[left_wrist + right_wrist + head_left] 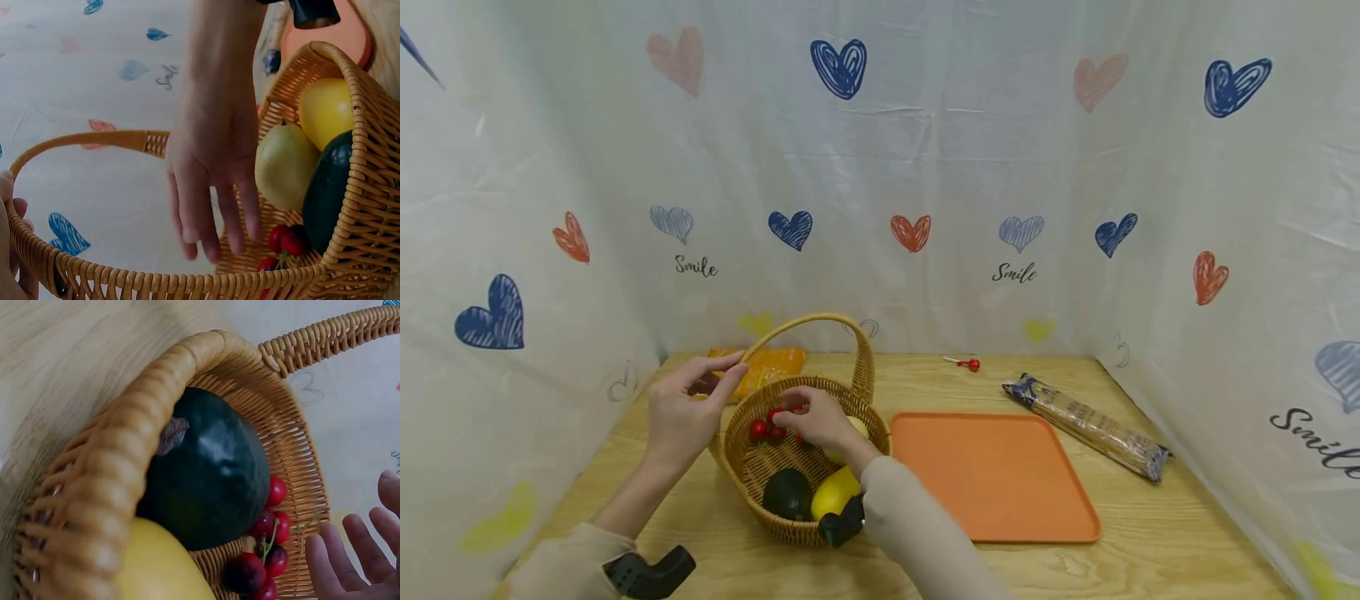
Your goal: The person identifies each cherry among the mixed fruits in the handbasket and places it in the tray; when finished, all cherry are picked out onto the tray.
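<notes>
The basket (797, 532) is on the table (880, 575), and the red cherries (758, 430) are inside it, at its far left part. The person's right hand (816, 421) is over the basket and is nearer to the cherries than the left hand (688, 408). The cherries are below and just beside the right hand's fingers, which are loose and apart and hold nothing. The left hand pinches the basket's handle (827, 317), with thumb and fingers closed on it, at the basket's left side. The bunch is longer than it is wide, and its long way goes from the basket's left wall toward its middle. A thin green stem (270, 545) lies among the cherries, but which way it points is hard to tell. A dark green fruit (787, 494) and a yellow fruit (833, 493) sit in the basket's near part.
</notes>
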Demonstrator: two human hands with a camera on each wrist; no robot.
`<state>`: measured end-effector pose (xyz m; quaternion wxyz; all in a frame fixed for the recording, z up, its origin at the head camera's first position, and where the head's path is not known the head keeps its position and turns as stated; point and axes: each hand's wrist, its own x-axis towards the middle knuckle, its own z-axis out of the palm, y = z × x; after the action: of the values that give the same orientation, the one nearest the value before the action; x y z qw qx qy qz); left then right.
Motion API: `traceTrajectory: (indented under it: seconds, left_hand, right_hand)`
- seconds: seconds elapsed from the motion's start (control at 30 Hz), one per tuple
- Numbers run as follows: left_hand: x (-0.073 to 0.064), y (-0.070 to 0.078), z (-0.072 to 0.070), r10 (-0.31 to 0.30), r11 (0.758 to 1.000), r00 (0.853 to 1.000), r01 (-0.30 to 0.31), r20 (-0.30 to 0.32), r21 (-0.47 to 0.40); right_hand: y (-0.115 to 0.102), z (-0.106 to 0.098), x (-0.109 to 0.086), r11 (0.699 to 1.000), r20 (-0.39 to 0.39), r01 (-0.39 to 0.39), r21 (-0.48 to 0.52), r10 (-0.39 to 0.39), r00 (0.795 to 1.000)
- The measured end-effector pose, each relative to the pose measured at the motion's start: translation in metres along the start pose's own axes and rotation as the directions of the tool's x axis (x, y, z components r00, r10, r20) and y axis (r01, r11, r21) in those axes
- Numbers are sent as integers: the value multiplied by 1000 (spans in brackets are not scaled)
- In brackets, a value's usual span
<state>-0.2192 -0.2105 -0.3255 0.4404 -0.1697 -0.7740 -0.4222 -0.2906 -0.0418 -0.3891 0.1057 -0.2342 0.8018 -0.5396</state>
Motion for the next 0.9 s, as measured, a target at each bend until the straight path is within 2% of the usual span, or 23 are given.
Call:
traceTrajectory:
  seconds: [0.3, 0.53, 0.8, 0.9]
  left_hand:
    - [-1, 4, 1, -71, 997, 997, 71, 28, -6]
    - [-4, 6, -3, -120, 993, 993, 120, 20, 14]
    - [-3, 9, 0, -136, 990, 990, 135, 32, 33]
    - [-4, 7, 0, -128, 991, 991, 127, 35, 35]
  right_hand:
    - [14, 10, 6, 987, -53, -111, 116, 118, 992]
    - [13, 22, 7, 991, -69, -131, -10, 130, 989]
    - [17, 34, 2, 970, -74, -181, -163, 171, 982]
    - [18, 39, 3, 956, -54, -209, -206, 202, 978]
